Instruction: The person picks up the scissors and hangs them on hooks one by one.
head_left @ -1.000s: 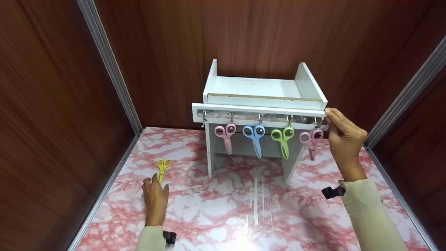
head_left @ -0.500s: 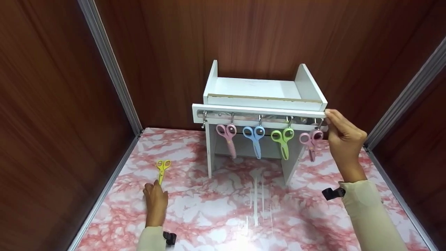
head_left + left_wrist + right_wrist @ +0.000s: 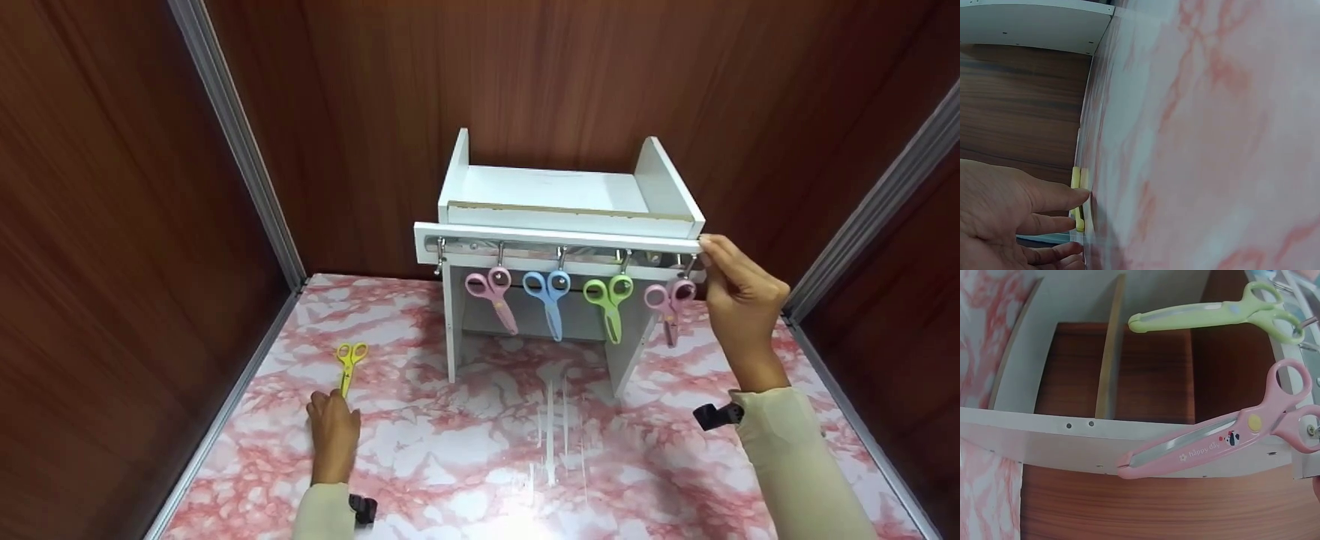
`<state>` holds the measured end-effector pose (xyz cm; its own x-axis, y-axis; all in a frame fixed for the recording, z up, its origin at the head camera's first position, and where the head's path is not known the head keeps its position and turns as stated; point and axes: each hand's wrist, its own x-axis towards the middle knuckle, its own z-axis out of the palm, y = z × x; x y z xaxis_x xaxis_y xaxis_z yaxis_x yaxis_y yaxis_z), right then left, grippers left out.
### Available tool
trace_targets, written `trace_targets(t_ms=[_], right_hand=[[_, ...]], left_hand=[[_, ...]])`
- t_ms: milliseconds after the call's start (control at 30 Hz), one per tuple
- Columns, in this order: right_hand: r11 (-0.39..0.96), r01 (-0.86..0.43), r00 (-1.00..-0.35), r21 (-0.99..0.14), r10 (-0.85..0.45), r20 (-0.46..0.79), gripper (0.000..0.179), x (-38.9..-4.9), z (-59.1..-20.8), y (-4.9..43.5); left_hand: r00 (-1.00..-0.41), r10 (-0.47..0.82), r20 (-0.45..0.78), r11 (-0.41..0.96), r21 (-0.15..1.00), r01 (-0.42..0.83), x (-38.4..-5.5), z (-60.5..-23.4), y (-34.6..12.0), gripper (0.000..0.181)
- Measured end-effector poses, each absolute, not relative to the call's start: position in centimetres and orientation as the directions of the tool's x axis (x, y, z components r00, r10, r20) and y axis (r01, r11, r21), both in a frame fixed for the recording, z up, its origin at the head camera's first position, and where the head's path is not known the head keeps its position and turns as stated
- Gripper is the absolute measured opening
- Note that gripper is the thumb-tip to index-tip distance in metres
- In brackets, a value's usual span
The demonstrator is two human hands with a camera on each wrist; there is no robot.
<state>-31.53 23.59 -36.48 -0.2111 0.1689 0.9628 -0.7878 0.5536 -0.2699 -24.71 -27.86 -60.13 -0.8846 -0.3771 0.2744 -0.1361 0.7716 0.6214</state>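
In the head view, yellow scissors [image 3: 349,364] lie on the marbled surface at the left. My left hand [image 3: 333,431] is at their lower end, its thumb and a finger pinching the blade tip; the left wrist view shows the yellow edge between them. My right hand [image 3: 746,296] pinches the right end of a white hook rail [image 3: 555,234] between thumb and fingers. From its hooks hang pink scissors [image 3: 492,296], blue scissors [image 3: 549,300], green scissors [image 3: 610,304] and a second pink pair [image 3: 1213,433]. One more hook [image 3: 440,255] is at the left end.
Behind the rail stands a white shelf unit [image 3: 551,187] with raised sides. Dark wood panels [image 3: 360,90] enclose the back and sides, with metal strips at the corners. Whitish streaks [image 3: 550,435] mark the pink and white surface [image 3: 420,480].
My left hand has drawn slightly back toward the blade tip of the yellow scissors, and its fingers have curled in. The left pink scissors have swung rightward. My right hand stays put.
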Motion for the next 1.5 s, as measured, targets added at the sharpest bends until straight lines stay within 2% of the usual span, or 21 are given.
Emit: trace_targets(t_ms=[267,500,767,1033,1500], right_hand=[[0.565,-0.782,-0.204,-0.264,0.170,0.964,0.025,-31.0,-36.2,23.3],[0.553,-0.791,-0.206,-0.263,0.164,0.965,0.025,-30.8,-35.8,22.9],[0.531,-0.803,-0.211,-0.269,0.167,0.963,0.025,-30.8,-35.7,22.8],[0.562,-0.783,-0.218,-0.267,0.155,0.964,0.024,-31.1,-36.1,23.2],[0.573,-0.775,-0.211,-0.266,0.161,0.964,0.024,-31.2,-36.2,23.4]], left_hand=[[-0.909,-0.355,0.217,0.772,0.616,-0.154,-25.7,-59.8,-28.2,0.030],[-0.895,-0.400,0.195,0.775,0.594,-0.216,-26.9,-60.2,-28.8,0.027],[-0.877,-0.423,0.228,0.792,0.563,-0.235,-27.6,-60.4,-29.0,0.021],[-0.847,-0.435,0.306,0.811,0.542,-0.221,-27.8,-59.7,-29.0,0.005],[-0.872,-0.447,0.199,0.786,0.553,-0.277,-28.7,-59.6,-29.4,0.009]])
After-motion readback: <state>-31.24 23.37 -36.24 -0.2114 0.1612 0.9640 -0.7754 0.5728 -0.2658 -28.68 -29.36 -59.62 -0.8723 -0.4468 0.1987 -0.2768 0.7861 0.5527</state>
